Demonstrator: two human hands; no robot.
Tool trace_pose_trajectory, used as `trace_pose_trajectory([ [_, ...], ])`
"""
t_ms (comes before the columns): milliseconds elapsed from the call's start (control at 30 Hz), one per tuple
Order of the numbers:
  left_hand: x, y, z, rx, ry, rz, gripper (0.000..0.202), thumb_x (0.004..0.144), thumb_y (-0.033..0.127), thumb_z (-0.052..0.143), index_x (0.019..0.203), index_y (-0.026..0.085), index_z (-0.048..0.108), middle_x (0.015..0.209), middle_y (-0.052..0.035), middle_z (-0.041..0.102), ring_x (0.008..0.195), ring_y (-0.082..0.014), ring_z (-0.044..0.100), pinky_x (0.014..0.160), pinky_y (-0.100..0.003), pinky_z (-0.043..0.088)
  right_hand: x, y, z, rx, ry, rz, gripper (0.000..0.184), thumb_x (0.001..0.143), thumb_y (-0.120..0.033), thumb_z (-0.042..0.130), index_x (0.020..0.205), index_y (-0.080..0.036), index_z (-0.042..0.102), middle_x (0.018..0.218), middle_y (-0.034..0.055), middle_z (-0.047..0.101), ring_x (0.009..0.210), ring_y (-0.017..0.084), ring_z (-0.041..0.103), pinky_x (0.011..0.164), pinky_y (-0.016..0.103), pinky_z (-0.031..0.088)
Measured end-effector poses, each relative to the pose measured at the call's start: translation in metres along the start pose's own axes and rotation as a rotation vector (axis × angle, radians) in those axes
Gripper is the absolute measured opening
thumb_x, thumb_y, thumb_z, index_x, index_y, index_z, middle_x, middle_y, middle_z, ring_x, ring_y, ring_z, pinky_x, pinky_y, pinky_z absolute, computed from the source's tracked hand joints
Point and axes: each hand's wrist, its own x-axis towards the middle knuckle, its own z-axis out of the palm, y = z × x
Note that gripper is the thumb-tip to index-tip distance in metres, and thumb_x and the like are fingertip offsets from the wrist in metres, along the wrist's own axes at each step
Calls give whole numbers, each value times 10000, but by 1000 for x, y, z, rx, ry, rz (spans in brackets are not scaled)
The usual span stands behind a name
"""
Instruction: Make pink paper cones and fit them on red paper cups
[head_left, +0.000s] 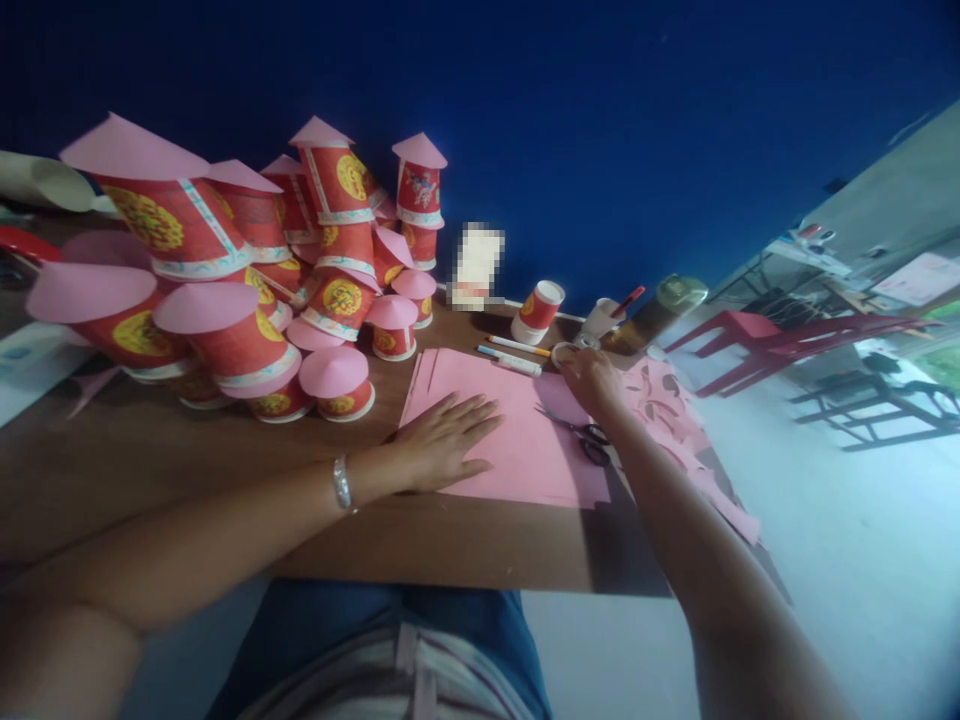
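My left hand point(450, 440) lies flat with fingers spread on the left part of a stack of pink paper sheets point(517, 450). Beyond the stack's far right corner, my right hand point(592, 380) has its fingers closed on a small round whitish thing point(562, 353), perhaps a tape roll, partly hidden by the fingers. Scissors point(581, 434) with dark handles rest on the paper's right side, below my right hand. Just past the sheets lie a white marker point(519, 366) and a yellow pencil-like stick point(517, 346).
Red paper cups with pink cone roofs point(255, 330) stand piled at left. A red cup on a white one point(538, 312), a cup with a red pen point(602, 318) and a jar point(660, 315) stand at the back. Pink scraps point(682, 430) cover the right edge. Red stool point(772, 340) beyond.
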Motion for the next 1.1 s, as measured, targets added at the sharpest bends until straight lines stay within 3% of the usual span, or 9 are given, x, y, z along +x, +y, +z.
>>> trace_pose_trajectory([
  [100,0,0,2,2,21,13,722,1026,609,386,1633,240,260,1699,-89,250,1598,-244,188,1304,-456,50,-3,-1,2,2,50,-21,333,996,-307,473,1115,-201,766,1096,139,718,1025,301,603,903,399,465],
  [467,0,4,0,29,-33,-35,759,1023,615,378,1640,199,227,1709,-94,208,1605,-241,155,1305,-463,52,-5,3,8,-56,11,-9,350,990,-264,453,1067,-140,772,1114,181,719,1048,315,597,942,409,422],
  [900,-1,0,7,67,64,17,739,1026,620,364,1636,221,247,1694,-89,272,1591,-239,214,1304,-446,70,-3,12,13,-37,67,-29,299,948,-212,479,995,-149,767,1047,170,724,1013,308,586,881,397,447],
  [1100,0,-1,9,77,45,14,756,1027,627,346,1636,191,245,1698,-96,255,1593,-248,207,1304,-454,64,-10,0,15,30,136,-69,324,970,-221,479,1152,-171,743,1161,147,726,1064,310,597,955,424,445],
])
